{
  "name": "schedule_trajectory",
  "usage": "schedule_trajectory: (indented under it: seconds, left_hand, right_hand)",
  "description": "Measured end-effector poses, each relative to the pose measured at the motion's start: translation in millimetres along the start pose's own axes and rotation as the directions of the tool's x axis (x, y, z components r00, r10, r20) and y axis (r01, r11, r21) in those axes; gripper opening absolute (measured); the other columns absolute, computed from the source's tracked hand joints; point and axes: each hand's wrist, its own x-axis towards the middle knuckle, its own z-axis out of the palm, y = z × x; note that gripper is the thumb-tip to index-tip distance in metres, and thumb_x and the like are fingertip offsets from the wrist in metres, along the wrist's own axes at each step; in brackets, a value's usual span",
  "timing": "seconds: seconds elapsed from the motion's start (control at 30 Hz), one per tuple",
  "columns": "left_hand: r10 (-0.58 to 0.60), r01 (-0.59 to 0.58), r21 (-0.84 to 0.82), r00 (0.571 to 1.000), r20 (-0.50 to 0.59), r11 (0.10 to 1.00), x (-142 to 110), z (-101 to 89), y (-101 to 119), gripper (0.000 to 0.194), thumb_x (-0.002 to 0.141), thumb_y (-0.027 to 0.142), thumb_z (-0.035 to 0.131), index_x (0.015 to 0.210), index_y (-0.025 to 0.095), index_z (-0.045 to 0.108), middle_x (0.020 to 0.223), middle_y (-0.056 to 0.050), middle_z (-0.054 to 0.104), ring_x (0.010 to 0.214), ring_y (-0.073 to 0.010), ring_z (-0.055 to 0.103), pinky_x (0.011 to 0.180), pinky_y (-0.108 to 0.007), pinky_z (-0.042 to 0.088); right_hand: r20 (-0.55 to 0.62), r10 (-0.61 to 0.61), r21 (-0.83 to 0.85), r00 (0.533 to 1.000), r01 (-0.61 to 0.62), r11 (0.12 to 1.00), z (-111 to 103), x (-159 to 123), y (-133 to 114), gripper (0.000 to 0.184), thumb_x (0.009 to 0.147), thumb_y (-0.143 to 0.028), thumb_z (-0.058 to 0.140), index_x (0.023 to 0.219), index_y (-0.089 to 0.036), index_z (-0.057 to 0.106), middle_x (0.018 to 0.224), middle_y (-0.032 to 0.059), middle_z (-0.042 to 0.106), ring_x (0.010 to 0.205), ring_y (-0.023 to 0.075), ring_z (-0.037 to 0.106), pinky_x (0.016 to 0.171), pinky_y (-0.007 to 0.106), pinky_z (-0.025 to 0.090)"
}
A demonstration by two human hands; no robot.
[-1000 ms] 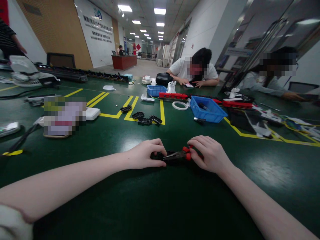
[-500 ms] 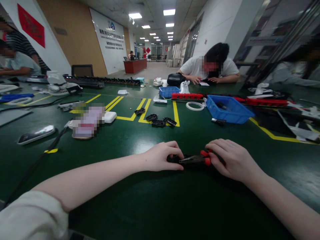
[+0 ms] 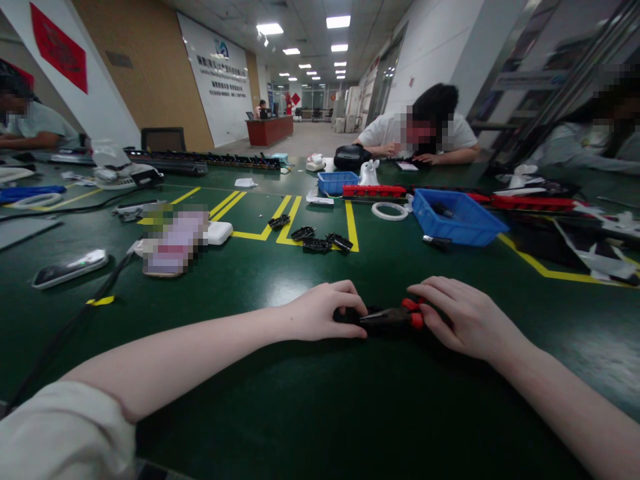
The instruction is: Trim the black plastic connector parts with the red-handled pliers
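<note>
My left hand (image 3: 327, 311) is closed around a small black part (image 3: 345, 315), gripping it between thumb and fingers just above the green table. Most of that part is hidden by the fingers and too dark to make out. From the right, my right hand (image 3: 463, 317) grips needle-nose pliers (image 3: 387, 318) by their red handles. The jaws point left and reach the black part at my left fingertips; whether they pinch it I cannot tell. Farther out on the table lie several black plastic pieces (image 3: 316, 245), similar in colour to the held one.
A blue bin (image 3: 457, 223) with dark items stands right of centre, a black cylindrical item (image 3: 437, 242) before it. Behind are a tape roll (image 3: 389, 211) and a smaller blue bin (image 3: 337, 181). A phone (image 3: 175, 243) lies left, near a cable (image 3: 107, 287). A person (image 3: 417, 137) sits opposite.
Both hands stay almost in place, with the pliers still against the black part. A striped-shirted person at the far left has gone out of view.
</note>
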Motion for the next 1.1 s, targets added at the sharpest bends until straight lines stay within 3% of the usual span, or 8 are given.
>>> schedule_trajectory:
  seconds: [0.23, 0.5, 0.8, 1.1]
  left_hand:
    - [-0.036, 0.036, -0.014, 0.999, 0.010, 0.999, 0.3, -0.6, 0.6, 0.024, 0.085, 0.035, 0.074, 0.101, 0.018, 0.066, 0.106, -0.004, 0.054, 0.083, -0.0149, 0.056, 0.074, -0.029, 0.048]
    - [-0.071, 0.072, -0.023, 0.997, 0.034, 0.997, 0.5, -2.0, 5.0, 0.021, 0.087, 0.032, 0.072, 0.100, 0.018, 0.066, 0.107, -0.005, 0.054, 0.088, -0.0167, 0.056, 0.077, -0.031, 0.050]
    - [-0.062, 0.063, -0.003, 0.998, 0.021, 0.998, 0.6, -1.1, 6.9, 0.022, 0.087, 0.035, 0.071, 0.100, 0.018, 0.066, 0.106, -0.005, 0.055, 0.089, -0.0179, 0.057, 0.077, -0.031, 0.049]
    - [-0.075, 0.075, -0.017, 0.997, 0.006, 0.997, 0.8, 0.2, 6.5, 0.024, 0.086, 0.036, 0.073, 0.103, 0.019, 0.068, 0.104, -0.004, 0.056, 0.089, -0.0178, 0.057, 0.076, -0.031, 0.049]
  right_hand:
    - [0.053, 0.077, 0.058, 0.996, -0.081, 0.995, 0.4, 0.1, -4.8, 0.027, 0.093, -0.023, 0.044, 0.109, -0.013, 0.064, 0.107, 0.0141, 0.066, 0.082, 0.0208, 0.067, 0.069, 0.034, 0.057]
    - [0.040, 0.076, 0.051, 0.996, -0.078, 0.996, 0.7, -1.4, -8.3, 0.030, 0.093, -0.024, 0.045, 0.112, -0.011, 0.065, 0.110, 0.0159, 0.066, 0.084, 0.0219, 0.067, 0.070, 0.035, 0.057]
    - [0.078, 0.050, 0.040, 0.996, -0.053, 0.998, -4.5, 5.6, -9.8, 0.025, 0.093, -0.021, 0.042, 0.093, -0.013, 0.065, 0.085, 0.0103, 0.068, 0.074, 0.0197, 0.061, 0.066, 0.033, 0.049]
    - [0.138, 0.078, 0.023, 0.987, -0.082, 0.996, -7.0, 6.7, -4.5, 0.023, 0.092, -0.022, 0.041, 0.090, -0.015, 0.063, 0.083, 0.0085, 0.066, 0.073, 0.0188, 0.059, 0.065, 0.032, 0.043]
